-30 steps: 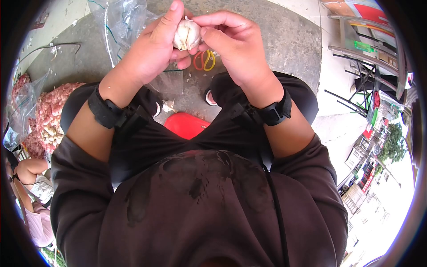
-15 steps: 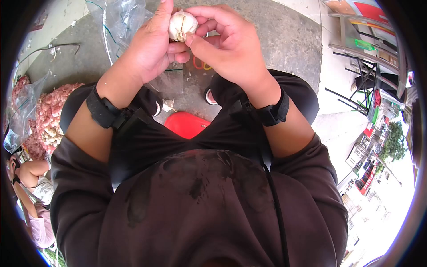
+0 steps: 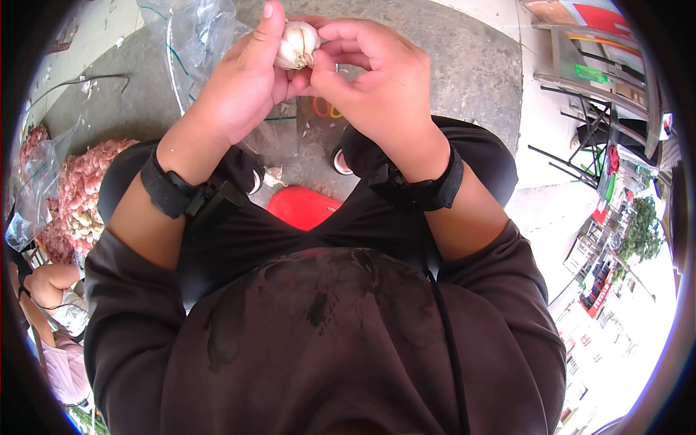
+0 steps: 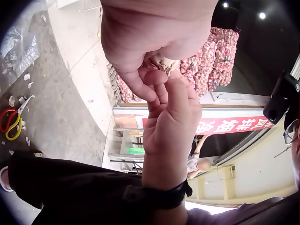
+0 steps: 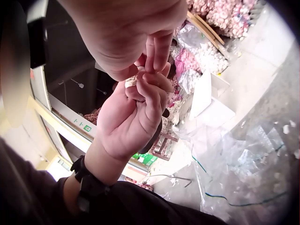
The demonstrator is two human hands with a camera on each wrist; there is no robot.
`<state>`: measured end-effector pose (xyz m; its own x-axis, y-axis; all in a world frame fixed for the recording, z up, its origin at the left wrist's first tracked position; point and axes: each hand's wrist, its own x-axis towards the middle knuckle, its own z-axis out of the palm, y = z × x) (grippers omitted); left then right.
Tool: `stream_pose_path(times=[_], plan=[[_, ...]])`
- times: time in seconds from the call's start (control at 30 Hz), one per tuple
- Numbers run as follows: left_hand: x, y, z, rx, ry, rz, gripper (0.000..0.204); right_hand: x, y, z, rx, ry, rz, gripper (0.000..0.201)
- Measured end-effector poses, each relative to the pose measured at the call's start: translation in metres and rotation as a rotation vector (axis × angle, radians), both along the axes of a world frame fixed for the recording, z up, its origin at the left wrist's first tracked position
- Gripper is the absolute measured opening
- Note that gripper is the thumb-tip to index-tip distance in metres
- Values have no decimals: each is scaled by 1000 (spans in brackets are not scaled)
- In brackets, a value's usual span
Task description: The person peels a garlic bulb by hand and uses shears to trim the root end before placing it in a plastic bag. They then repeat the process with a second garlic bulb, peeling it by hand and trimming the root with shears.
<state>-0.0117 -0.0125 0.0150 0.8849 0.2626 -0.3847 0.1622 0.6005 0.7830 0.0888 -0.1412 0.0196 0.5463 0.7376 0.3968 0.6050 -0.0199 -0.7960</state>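
Note:
A white garlic bulb (image 3: 296, 45) with papery skin is held up in front of me, over the concrete ground. My left hand (image 3: 250, 76) grips it from the left, forefinger up along its far side. My right hand (image 3: 362, 69) has its fingers curled and pinches the bulb's right side with the thumb. In the left wrist view the left hand (image 4: 150, 42) fills the top and the right hand (image 4: 171, 112) reaches up to it; only a sliver of bulb (image 4: 163, 61) shows. In the right wrist view the right hand (image 5: 136, 33) meets the left hand (image 5: 129, 119) at the bulb (image 5: 131, 81).
A clear plastic bag (image 3: 192, 40) lies on the ground ahead. Scissors with red and yellow handles (image 4: 11, 123) lie among bits of garlic skin. Pink mesh sacks of garlic (image 3: 80, 188) are piled at left, a red stool (image 3: 304, 206) sits between my legs, metal frames (image 3: 594, 94) stand at right.
Both hands have lifted the bulb slightly away from me and turned it. The right thumb has come up from under the bulb to pinch its right side.

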Motion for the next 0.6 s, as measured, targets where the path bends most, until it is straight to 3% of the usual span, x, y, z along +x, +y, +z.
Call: stream_pose_path(times=[0.1,0.2,0.3,0.5,0.6], plan=[[-7,18,-18,-82,-113,-130,72,1,-1,3,10,59,25,22],[-7,17,-18,-62,-102,-112,72,3,3,-4,126,2,18,15],[-2,6,-6,-13,-62,-14,73,6,3,-4,134,-116,8,16],[-7,16,-11,-60,-138,-81,70,7,4,-5,147,-432,-10,17],[-4,-1,6,14,14,83,67,5,6,-6,137,-483,8,17]])
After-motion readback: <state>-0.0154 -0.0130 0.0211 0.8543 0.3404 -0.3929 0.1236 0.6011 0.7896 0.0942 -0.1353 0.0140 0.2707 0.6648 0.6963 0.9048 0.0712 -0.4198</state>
